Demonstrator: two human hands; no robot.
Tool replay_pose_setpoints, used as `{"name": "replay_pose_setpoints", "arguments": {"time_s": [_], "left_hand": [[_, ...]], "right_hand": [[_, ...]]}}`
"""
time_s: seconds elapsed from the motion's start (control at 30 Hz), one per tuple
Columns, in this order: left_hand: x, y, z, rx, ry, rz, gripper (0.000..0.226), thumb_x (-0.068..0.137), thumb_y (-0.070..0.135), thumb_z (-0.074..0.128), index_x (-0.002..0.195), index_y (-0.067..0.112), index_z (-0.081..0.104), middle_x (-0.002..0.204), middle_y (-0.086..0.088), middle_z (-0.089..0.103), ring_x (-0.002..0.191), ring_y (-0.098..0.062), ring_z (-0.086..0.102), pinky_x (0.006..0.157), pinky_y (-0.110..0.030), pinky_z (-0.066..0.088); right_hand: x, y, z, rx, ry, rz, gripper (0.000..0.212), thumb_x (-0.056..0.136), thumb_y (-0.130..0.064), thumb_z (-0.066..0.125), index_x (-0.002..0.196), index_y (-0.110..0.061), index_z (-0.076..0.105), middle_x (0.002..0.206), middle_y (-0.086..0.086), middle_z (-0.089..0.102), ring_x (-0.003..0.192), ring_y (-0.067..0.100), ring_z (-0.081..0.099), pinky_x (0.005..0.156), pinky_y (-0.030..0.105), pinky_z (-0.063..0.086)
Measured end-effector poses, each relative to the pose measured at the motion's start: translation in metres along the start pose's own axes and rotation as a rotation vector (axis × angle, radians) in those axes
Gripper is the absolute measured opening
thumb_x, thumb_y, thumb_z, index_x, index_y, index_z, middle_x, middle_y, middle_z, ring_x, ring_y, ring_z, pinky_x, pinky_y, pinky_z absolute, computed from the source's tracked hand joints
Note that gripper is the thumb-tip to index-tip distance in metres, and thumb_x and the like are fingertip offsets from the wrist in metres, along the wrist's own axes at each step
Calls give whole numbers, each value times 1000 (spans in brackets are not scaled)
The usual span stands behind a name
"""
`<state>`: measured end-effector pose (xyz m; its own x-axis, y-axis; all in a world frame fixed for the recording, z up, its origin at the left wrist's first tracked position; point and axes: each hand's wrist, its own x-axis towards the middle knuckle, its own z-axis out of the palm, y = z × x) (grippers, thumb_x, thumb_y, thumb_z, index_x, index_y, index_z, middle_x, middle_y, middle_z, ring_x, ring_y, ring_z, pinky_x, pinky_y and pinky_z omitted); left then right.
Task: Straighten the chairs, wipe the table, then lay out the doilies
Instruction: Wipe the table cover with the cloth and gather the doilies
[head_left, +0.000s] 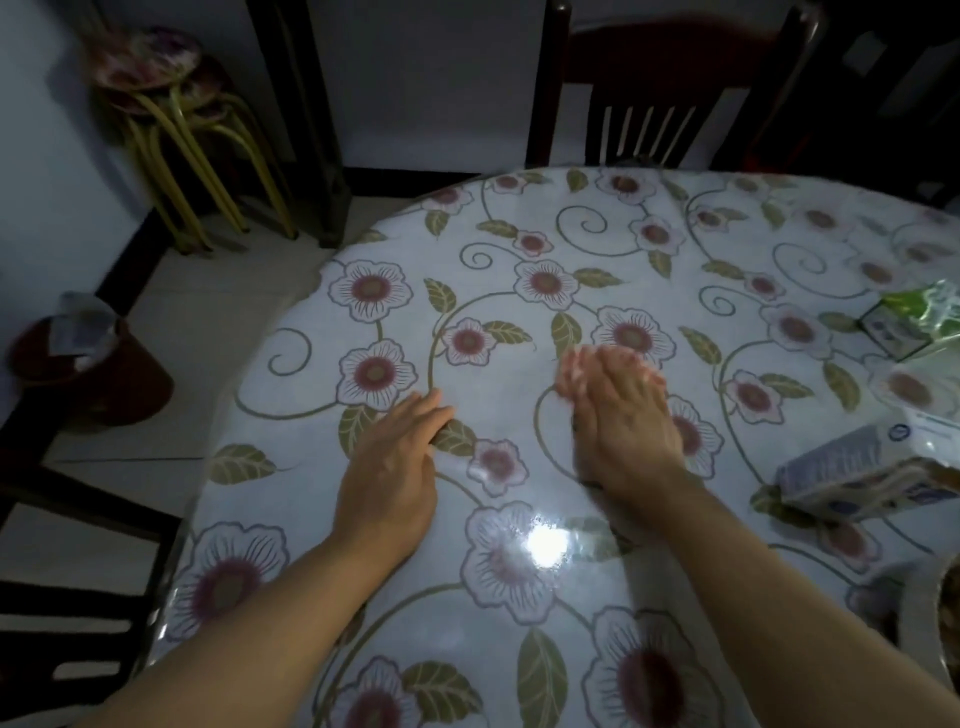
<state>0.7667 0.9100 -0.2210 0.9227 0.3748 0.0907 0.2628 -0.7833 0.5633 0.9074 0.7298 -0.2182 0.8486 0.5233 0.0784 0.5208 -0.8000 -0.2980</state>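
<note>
Both hands lie on the table (519, 260), left hand (395, 457) flat with fingers together bracing, right hand (618, 410) pressing a pink cloth (571, 371) toward twelve o'clock, fingers straight together, apparently to wipe.

My right hand (618, 410) is smeared by motion, so I cannot tell whether the pink blur at its fingertips (576, 371) is a cloth or only my fingers. At the table's (519, 270) right edge, the green packet (919, 322), the blue-and-white box (852, 480) and a bowl-like rim (935, 597) run out of frame, their print too soft to read. The chair (660, 93) at the far edge is mostly lost in shadow.
</note>
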Motion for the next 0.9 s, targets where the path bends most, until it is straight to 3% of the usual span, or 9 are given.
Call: {"name": "replay_pose_setpoints", "arguments": {"time_s": [0.03, 0.1, 0.23, 0.3, 0.43, 0.57, 0.67, 0.77, 0.9], "left_hand": [[1, -1, 0, -8, 6, -3, 44, 93, 0, 42, 136, 12, 48, 147, -1, 41, 139, -18, 32, 112, -22, 15], [1, -1, 0, -22, 6, -7, 45, 94, -2, 41, 135, 12, 49, 147, -1, 41, 139, -18, 31, 112, -21, 15], [2, 5, -10, -134, -3, -71, 41, 96, 0, 35, 132, 11, 52, 147, 1, 42, 138, -12, 31, 107, -12, 14], [2, 6, -11, -138, -1, -79, 40, 96, 0, 35, 130, 11, 53, 147, 0, 42, 138, -12, 31, 104, -8, 11], [2, 2, -14, -92, -73, -49, 47, 93, -5, 37, 136, 11, 46, 151, 0, 33, 141, -13, 25, 104, -7, 7], [-14, -3, -26, -34, -139, -37, 58, 87, -12, 38, 139, 14, 43, 154, 1, 28, 144, -16, 20, 116, -24, 8], [-43, -8, -35, 58, -136, -83, 62, 86, -11, 40, 139, 19, 42, 155, 2, 27, 145, -18, 18, 118, -45, 15], [-69, -11, -39, 93, -161, -98, 61, 87, -9, 39, 142, 19, 37, 156, 3, 22, 146, -18, 13, 118, -48, 12], [-96, -8, -40, 97, -153, -74, 56, 91, -4, 40, 143, 14, 35, 156, 1, 23, 145, -18, 15, 120, -35, 11]], "right_hand": [[9, -8, 4, -21, -13, 85, 56, 98, -35, 9, 152, -20, 8, 161, 5, 5, 148, 23, -3, 121, 46, 3], [-13, -39, 15, -93, -22, -84, 61, 93, -35, 7, 151, -20, 14, 160, 7, 11, 148, 26, 2, 120, 49, 5], [-97, -52, 6, 92, -224, -467, 45, 89, -20, 39, 130, -27, 55, 141, 2, 51, 135, 27, 41, 116, 45, 26], [-72, -17, 3, 123, -148, -225, 36, 87, -10, 44, 100, -37, 64, 110, -5, 63, 106, 16, 58, 105, 43, 41], [-23, 10, -3, -81, 88, 153, 58, 87, -26, 28, 143, -17, 40, 150, 13, 36, 141, 35, 26, 117, 51, 16], [-124, -88, 16, -39, -120, -331, 49, 84, -17, 36, 131, -14, 50, 138, 10, 46, 133, 29, 37, 110, 55, 30], [-203, -94, 1, 116, -228, -635, 45, 86, -15, 52, 131, -20, 54, 142, 1, 49, 136, 23, 41, 111, 54, 33], [-161, -28, -10, 185, -41, -360, 33, 91, 3, 44, 113, -13, 64, 122, 2, 59, 118, 20, 55, 103, 42, 41], [-109, -17, -7, -74, 18, 150, 58, 87, -26, 23, 140, -12, 40, 143, 13, 38, 137, 33, 30, 118, 46, 11]]}}
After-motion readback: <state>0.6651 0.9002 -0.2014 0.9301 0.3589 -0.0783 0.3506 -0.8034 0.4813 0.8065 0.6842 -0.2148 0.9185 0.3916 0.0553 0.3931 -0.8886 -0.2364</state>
